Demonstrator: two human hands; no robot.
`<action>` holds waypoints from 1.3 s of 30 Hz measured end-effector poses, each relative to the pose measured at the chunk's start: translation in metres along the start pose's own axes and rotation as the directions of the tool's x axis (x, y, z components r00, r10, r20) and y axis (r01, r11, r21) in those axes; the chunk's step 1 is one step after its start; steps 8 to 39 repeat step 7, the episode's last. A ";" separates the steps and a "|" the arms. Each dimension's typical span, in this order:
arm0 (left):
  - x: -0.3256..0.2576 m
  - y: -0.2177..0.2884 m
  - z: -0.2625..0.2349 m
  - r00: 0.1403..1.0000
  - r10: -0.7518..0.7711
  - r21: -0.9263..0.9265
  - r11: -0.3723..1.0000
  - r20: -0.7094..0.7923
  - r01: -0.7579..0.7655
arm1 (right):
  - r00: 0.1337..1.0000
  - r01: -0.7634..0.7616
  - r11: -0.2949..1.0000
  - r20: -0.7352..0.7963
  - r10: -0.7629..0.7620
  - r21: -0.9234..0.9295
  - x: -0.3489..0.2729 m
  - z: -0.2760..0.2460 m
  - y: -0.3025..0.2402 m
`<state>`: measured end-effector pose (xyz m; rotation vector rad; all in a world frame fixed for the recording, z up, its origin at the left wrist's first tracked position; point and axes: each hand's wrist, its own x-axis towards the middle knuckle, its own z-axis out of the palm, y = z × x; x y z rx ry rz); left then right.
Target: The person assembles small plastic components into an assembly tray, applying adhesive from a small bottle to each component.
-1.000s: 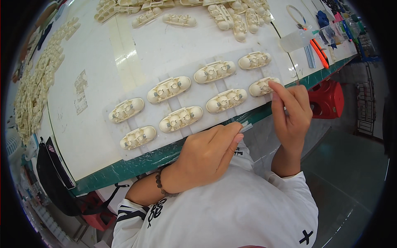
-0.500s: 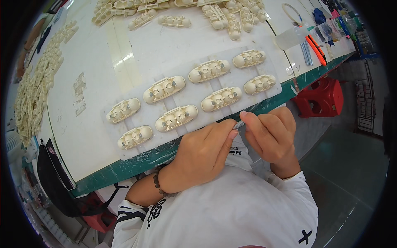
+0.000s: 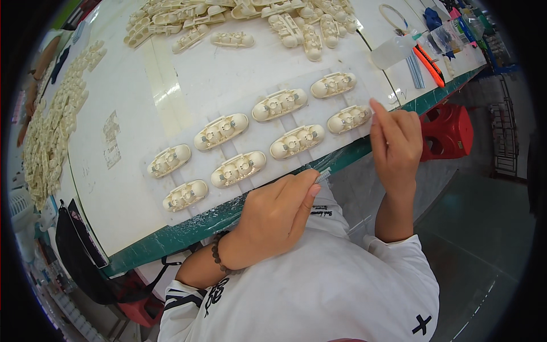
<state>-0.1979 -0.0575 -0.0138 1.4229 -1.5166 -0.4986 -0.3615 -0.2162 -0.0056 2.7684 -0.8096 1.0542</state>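
Note:
My left hand (image 3: 276,214) is closed in front of my chest, thumb and forefinger pinching a short grey ribbed strip (image 3: 324,175) whose end sticks out to the right. My right hand (image 3: 397,139) is over the table's front edge, with thumb and forefinger together beside a cream oval plastic part (image 3: 348,119). Anything between those fingertips is too small to make out. That part belongs to two rows of similar cream parts, including one at the near left (image 3: 186,195), on a translucent board (image 3: 182,128). Small grey pieces show in several of them.
A pile of cream parts (image 3: 239,11) lies at the back and another (image 3: 54,137) at the far left. At right are a clear squeeze bottle (image 3: 393,52), an orange cutter (image 3: 428,65) and grey-blue strips (image 3: 415,70). A red stool (image 3: 450,134) stands beyond the green table edge (image 3: 171,242).
My right hand has left my left hand and moved up and right to the nearest right-hand cream part. The left hand keeps its grip on the strip, nearly in place.

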 end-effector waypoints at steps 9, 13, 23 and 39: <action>0.002 0.001 -0.002 1.000 -0.014 -0.016 1.000 0.002 0.014 | 0.987 -0.140 0.846 0.143 0.076 0.514 -0.019 -0.019 -0.039; 0.002 0.001 -0.002 1.000 -0.014 -0.016 1.000 0.002 0.014 | 0.987 -0.140 0.846 0.143 0.076 0.514 -0.019 -0.019 -0.039; 0.002 0.001 -0.002 1.000 -0.014 -0.016 1.000 0.002 0.014 | 0.987 -0.140 0.846 0.143 0.076 0.514 -0.019 -0.019 -0.039; 0.002 0.001 -0.002 1.000 -0.014 -0.016 1.000 0.002 0.014 | 0.987 -0.140 0.846 0.143 0.076 0.514 -0.019 -0.019 -0.039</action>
